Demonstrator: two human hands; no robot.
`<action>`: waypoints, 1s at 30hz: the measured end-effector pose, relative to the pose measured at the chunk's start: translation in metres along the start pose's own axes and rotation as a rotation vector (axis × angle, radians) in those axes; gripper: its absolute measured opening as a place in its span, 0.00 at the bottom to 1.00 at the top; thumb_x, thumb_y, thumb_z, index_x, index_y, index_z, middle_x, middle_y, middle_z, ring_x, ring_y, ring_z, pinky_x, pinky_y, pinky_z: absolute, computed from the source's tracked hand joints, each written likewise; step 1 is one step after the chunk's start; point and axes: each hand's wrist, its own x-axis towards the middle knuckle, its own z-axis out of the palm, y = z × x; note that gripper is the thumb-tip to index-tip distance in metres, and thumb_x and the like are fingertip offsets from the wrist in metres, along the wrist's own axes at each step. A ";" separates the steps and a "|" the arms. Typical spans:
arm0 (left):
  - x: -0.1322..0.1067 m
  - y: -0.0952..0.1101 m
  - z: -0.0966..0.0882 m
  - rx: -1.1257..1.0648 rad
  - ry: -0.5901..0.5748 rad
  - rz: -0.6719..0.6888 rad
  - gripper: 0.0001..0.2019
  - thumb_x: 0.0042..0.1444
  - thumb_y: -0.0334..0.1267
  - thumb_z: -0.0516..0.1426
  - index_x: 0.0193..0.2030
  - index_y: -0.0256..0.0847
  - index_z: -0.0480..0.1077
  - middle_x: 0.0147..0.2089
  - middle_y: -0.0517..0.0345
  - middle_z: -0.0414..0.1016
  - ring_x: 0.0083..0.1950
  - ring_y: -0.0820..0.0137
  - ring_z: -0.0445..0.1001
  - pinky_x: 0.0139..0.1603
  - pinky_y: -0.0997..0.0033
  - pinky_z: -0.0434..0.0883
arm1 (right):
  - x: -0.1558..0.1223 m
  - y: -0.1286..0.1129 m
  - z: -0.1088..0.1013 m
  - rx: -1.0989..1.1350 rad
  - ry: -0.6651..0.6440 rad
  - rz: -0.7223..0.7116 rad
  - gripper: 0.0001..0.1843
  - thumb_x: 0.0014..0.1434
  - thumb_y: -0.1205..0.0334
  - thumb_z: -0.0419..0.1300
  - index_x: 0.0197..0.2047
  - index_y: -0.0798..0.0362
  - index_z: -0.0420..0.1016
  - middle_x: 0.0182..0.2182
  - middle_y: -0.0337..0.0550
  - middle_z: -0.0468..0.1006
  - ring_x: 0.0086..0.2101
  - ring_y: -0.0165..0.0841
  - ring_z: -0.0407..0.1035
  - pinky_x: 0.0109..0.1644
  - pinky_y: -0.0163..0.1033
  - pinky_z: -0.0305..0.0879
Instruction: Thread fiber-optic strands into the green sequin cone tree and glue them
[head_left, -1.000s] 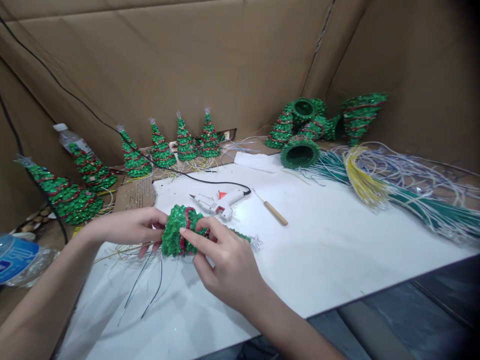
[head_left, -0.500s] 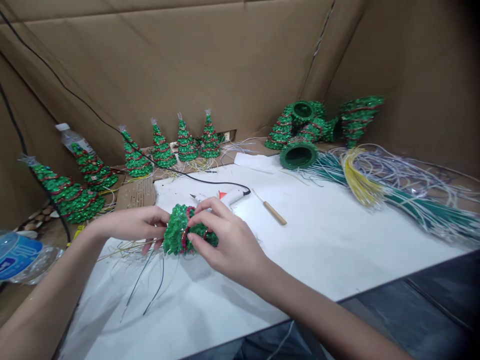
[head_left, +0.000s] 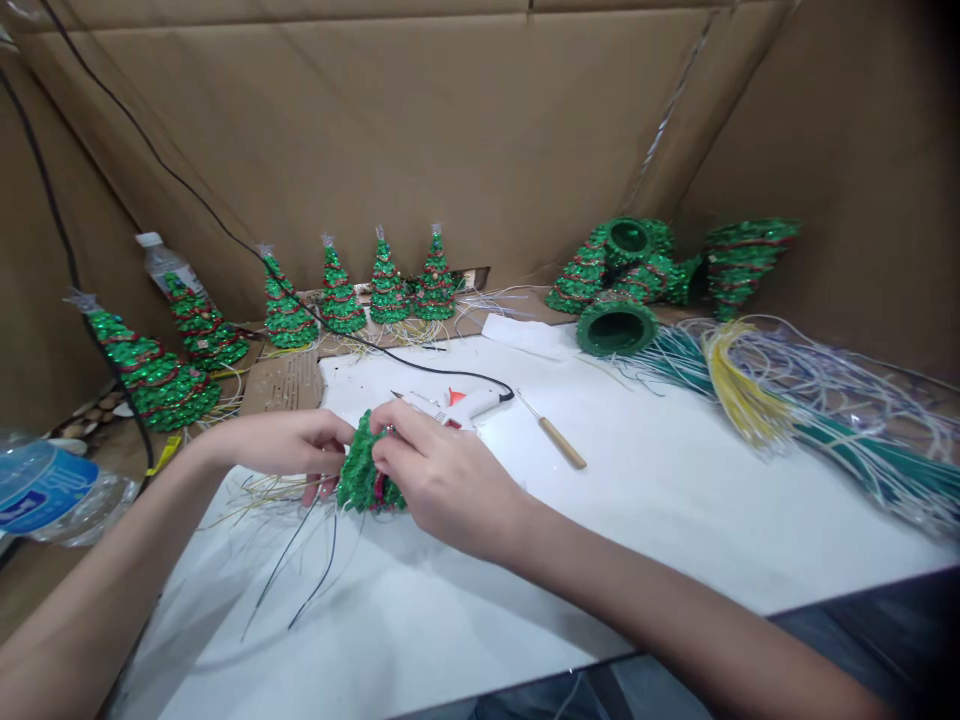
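A small green glittery Christmas tree [head_left: 361,478] with red garland lies on its side, its wide base toward my left hand [head_left: 319,455]. That hand grips the tree at the base, fingers partly inside or behind it. My right hand [head_left: 442,475] is over the tree, covering its upper part, with thumb and fingers pinched together at the green surface. What sits between those fingertips is too small or hidden to make out. Thin yellowish wires [head_left: 262,495] and dark wires [head_left: 330,570] trail from the base side onto the white sheet [head_left: 600,560].
Behind my hands lie a white glue gun [head_left: 480,402] with a black cord and a wooden-handled awl [head_left: 561,442]. Several finished trees [head_left: 388,285] stand at the back. More trees [head_left: 616,328] pile up right, beside wire bundles [head_left: 750,390]. A plastic bottle [head_left: 60,490] lies left.
My right hand has shifted left over the tree, and its fingertips have closed into a pinch. The left hand still grips the base. The whole view has shifted slightly.
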 end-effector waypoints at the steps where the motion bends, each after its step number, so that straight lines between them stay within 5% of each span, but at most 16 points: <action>1: 0.000 -0.001 -0.001 -0.007 -0.003 0.009 0.06 0.56 0.34 0.52 0.32 0.37 0.69 0.26 0.60 0.71 0.25 0.72 0.73 0.27 0.75 0.74 | 0.000 0.002 0.001 -0.024 -0.006 -0.056 0.13 0.64 0.71 0.46 0.37 0.57 0.71 0.43 0.48 0.73 0.33 0.30 0.66 0.25 0.35 0.57; 8: 0.001 -0.005 -0.003 -0.063 -0.035 0.073 0.06 0.55 0.30 0.51 0.33 0.37 0.69 0.24 0.63 0.72 0.22 0.75 0.72 0.25 0.77 0.72 | 0.005 0.021 -0.004 -0.048 0.041 -0.380 0.15 0.67 0.69 0.43 0.42 0.57 0.71 0.34 0.43 0.75 0.30 0.27 0.67 0.22 0.34 0.56; 13: 0.002 -0.006 -0.004 -0.079 -0.042 0.098 0.07 0.56 0.31 0.51 0.32 0.36 0.70 0.23 0.63 0.72 0.22 0.75 0.72 0.24 0.78 0.71 | 0.007 0.030 -0.006 -0.057 0.053 -0.532 0.13 0.66 0.71 0.45 0.41 0.56 0.71 0.37 0.43 0.77 0.30 0.27 0.68 0.24 0.35 0.60; 18: 0.003 -0.006 -0.003 -0.118 -0.045 0.102 0.06 0.54 0.31 0.52 0.30 0.36 0.70 0.22 0.62 0.71 0.23 0.74 0.72 0.23 0.77 0.72 | 0.001 0.033 0.000 0.291 0.145 -0.170 0.08 0.61 0.63 0.55 0.45 0.54 0.68 0.45 0.49 0.72 0.45 0.34 0.68 0.46 0.42 0.69; 22: 0.004 -0.008 -0.002 -0.117 -0.035 0.098 0.07 0.53 0.30 0.51 0.32 0.36 0.71 0.23 0.62 0.70 0.24 0.73 0.72 0.22 0.76 0.72 | 0.003 0.033 0.005 0.531 0.003 0.118 0.16 0.60 0.57 0.58 0.50 0.51 0.64 0.49 0.50 0.66 0.53 0.37 0.62 0.56 0.47 0.63; 26: 0.004 -0.009 -0.002 -0.124 -0.034 0.121 0.08 0.52 0.28 0.51 0.31 0.37 0.71 0.22 0.63 0.72 0.22 0.75 0.71 0.22 0.77 0.72 | 0.005 0.034 0.009 0.619 -0.132 0.229 0.14 0.58 0.56 0.60 0.45 0.50 0.64 0.48 0.48 0.67 0.52 0.36 0.63 0.54 0.46 0.64; 30: 0.004 -0.009 -0.002 -0.156 -0.032 0.111 0.07 0.51 0.27 0.51 0.29 0.36 0.69 0.20 0.65 0.70 0.20 0.76 0.71 0.22 0.78 0.72 | 0.002 0.029 0.008 0.514 -0.031 0.184 0.08 0.59 0.59 0.59 0.33 0.51 0.65 0.48 0.49 0.68 0.52 0.38 0.64 0.53 0.46 0.65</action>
